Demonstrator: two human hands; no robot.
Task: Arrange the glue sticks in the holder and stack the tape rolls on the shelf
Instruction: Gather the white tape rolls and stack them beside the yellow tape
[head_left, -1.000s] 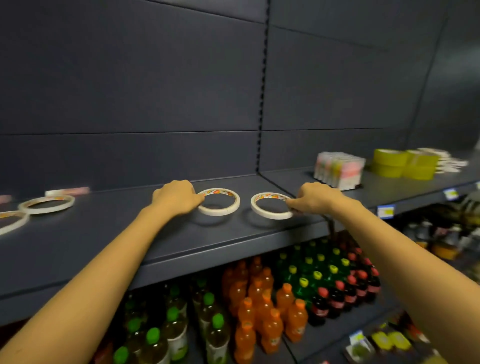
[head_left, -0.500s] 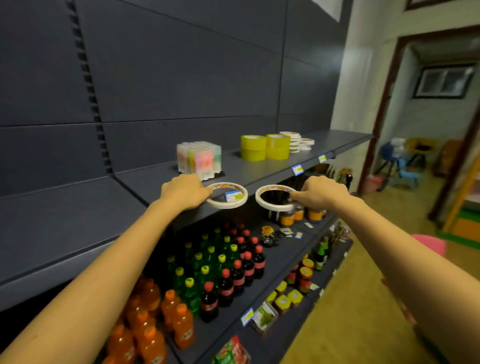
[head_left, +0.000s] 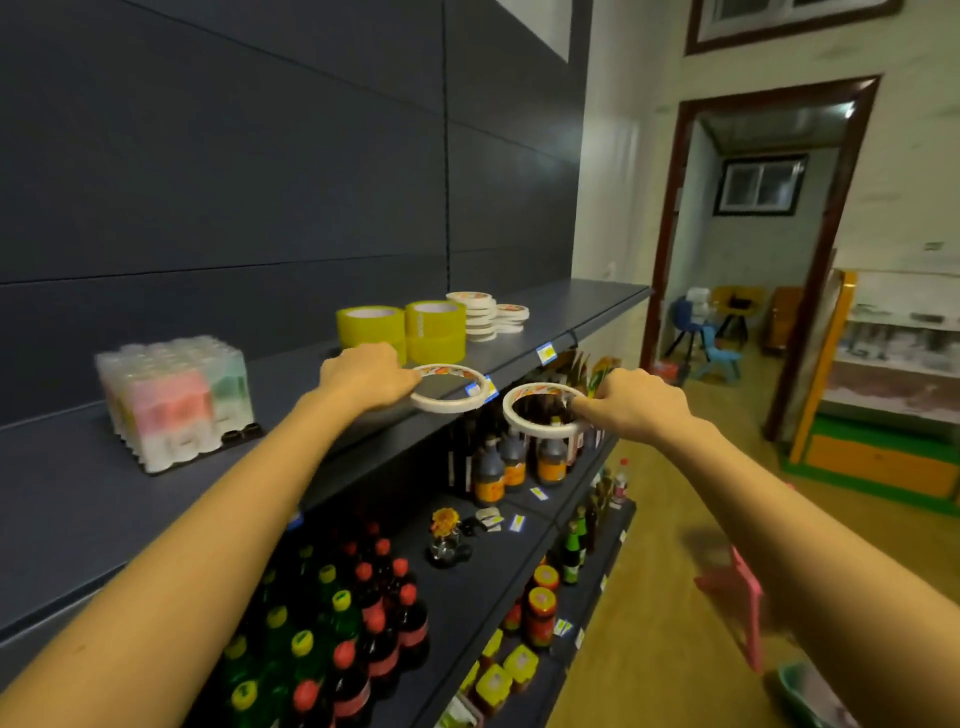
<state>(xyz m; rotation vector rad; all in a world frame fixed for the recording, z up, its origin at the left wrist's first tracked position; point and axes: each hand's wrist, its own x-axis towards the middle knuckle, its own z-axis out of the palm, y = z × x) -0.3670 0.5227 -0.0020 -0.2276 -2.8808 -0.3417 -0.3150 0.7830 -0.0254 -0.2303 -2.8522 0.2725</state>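
Note:
My left hand (head_left: 366, 375) grips a thin white tape roll (head_left: 451, 403) held flat just above the front edge of the dark shelf (head_left: 67, 493). My right hand (head_left: 636, 405) grips a second thin white tape roll (head_left: 540, 422) out in the air in front of the shelf. Farther along the shelf stand two stacks of yellow tape rolls (head_left: 402, 330) and behind them two stacks of thin white tape rolls (head_left: 485, 314). A block of pastel glue sticks (head_left: 174, 397) stands upright in a black holder at the left.
Below are shelves with soda bottles (head_left: 358, 613), sauce bottles (head_left: 498, 462) and jars (head_left: 540, 608). A pink object (head_left: 737, 597) lies on the floor to the right. A doorway (head_left: 753, 249) opens beyond the shelf's end.
Both hands lifted a tape roll each off the shelf and carried them to the right along it. The yellow and white tape stacks are now close ahead.

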